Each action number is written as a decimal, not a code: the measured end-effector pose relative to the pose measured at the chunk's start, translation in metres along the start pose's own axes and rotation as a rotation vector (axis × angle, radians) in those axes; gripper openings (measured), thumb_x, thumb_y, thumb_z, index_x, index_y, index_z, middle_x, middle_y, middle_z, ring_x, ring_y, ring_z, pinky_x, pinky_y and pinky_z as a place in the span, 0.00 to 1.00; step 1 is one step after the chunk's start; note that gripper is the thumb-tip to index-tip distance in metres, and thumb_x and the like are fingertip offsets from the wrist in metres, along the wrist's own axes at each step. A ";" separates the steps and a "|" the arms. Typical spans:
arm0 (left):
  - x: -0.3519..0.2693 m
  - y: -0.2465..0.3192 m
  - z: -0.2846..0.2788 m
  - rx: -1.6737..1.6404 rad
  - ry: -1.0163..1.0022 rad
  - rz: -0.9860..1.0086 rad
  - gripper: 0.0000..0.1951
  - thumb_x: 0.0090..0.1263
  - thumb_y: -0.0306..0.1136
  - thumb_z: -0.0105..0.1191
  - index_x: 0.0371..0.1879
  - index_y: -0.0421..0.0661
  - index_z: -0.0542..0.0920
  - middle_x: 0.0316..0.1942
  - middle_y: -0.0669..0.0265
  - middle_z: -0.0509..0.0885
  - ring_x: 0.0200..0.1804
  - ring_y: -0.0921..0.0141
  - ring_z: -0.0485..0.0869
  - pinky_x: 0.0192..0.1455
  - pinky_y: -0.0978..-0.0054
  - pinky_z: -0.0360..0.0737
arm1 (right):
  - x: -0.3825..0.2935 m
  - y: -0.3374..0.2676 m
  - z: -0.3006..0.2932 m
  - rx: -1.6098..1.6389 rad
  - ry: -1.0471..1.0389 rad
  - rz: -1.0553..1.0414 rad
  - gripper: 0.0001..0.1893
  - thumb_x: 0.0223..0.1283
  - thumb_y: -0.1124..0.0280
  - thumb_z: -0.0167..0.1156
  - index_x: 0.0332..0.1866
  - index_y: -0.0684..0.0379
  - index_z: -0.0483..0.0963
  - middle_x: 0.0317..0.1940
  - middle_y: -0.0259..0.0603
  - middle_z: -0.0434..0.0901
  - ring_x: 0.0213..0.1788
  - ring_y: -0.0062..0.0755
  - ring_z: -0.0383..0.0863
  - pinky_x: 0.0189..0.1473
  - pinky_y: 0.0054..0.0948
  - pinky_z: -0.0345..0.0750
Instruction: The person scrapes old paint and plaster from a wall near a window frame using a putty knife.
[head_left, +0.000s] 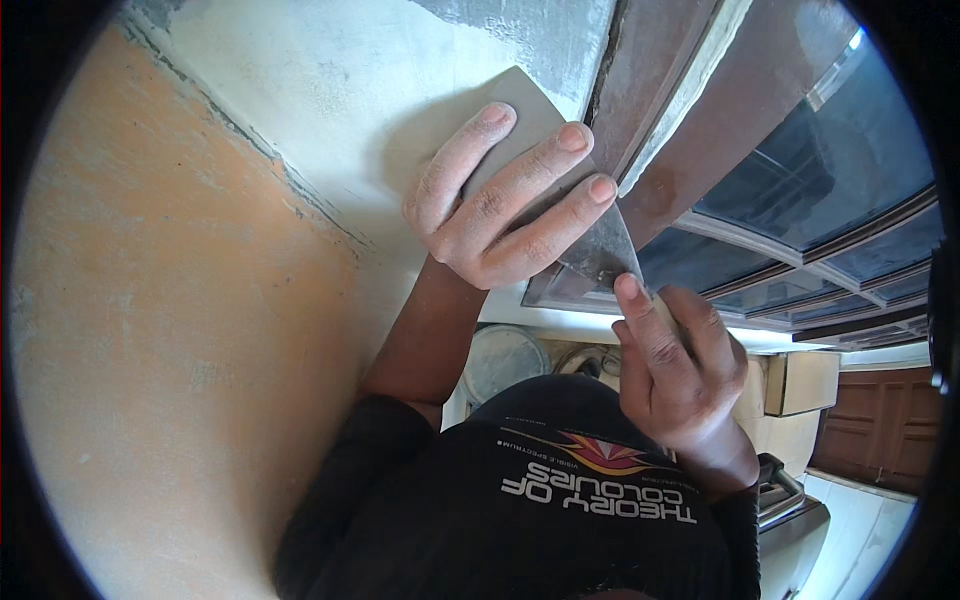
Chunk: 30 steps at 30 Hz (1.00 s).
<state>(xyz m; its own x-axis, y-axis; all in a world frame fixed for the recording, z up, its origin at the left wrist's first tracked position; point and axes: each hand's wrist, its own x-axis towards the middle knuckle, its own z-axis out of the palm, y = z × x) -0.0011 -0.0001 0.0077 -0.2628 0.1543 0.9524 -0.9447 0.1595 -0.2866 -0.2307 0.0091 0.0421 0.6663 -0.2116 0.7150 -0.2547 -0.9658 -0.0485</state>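
Note:
My left hand (495, 206), dusted pale, grips a flat grey plate (520, 90), perhaps a filling blade, in front of the whitish plastered wall (322, 82). Its fingers are spread across the plate's face. In my right hand (679, 367) is a putty knife (611, 251) with a thin, smeared metal blade and a pale handle mostly covered by my fingers. The knife's blade lies close to the plate's lower right edge, beneath the left fingertips; whether they touch cannot be told. A brown frame (667, 75) with a rough pale strip stands just right of both tools.
An orange, scuffed wall (150, 262) fills the left side, meeting the pale plaster at a rough seam. Paned windows (795, 180) are at the upper right. Below stand a round, dusty container (506, 360), boxes (802, 382) and a brown panelled door (874, 427).

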 end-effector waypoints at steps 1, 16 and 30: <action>-0.001 0.003 0.000 0.013 0.016 -0.053 0.11 0.66 0.41 0.63 0.47 0.66 0.86 0.45 0.77 0.90 0.58 0.65 0.81 0.58 0.72 0.82 | 0.000 -0.002 -0.001 0.007 0.003 0.010 0.30 0.47 0.82 0.65 0.62 0.56 0.79 0.36 0.41 0.74 0.26 0.27 0.79 0.22 0.27 0.79; 0.005 0.001 0.002 -0.001 0.001 -0.009 0.11 0.65 0.41 0.63 0.46 0.63 0.87 0.45 0.71 0.90 0.51 0.70 0.85 0.63 0.64 0.79 | -0.001 -0.006 -0.005 0.059 0.016 0.090 0.30 0.49 0.83 0.69 0.62 0.55 0.79 0.39 0.43 0.77 0.29 0.33 0.81 0.27 0.28 0.78; 0.010 0.000 0.003 -0.012 0.041 -0.071 0.11 0.64 0.41 0.64 0.46 0.63 0.87 0.45 0.70 0.90 0.50 0.70 0.85 0.62 0.65 0.80 | 0.010 -0.012 -0.012 0.048 0.002 0.091 0.27 0.51 0.84 0.68 0.60 0.56 0.80 0.39 0.44 0.77 0.29 0.34 0.81 0.26 0.30 0.78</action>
<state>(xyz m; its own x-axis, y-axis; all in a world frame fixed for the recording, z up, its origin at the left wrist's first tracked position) -0.0047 -0.0015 0.0172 -0.1872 0.1816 0.9654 -0.9580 0.1834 -0.2203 -0.2296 0.0209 0.0584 0.6409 -0.2984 0.7072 -0.2803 -0.9487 -0.1463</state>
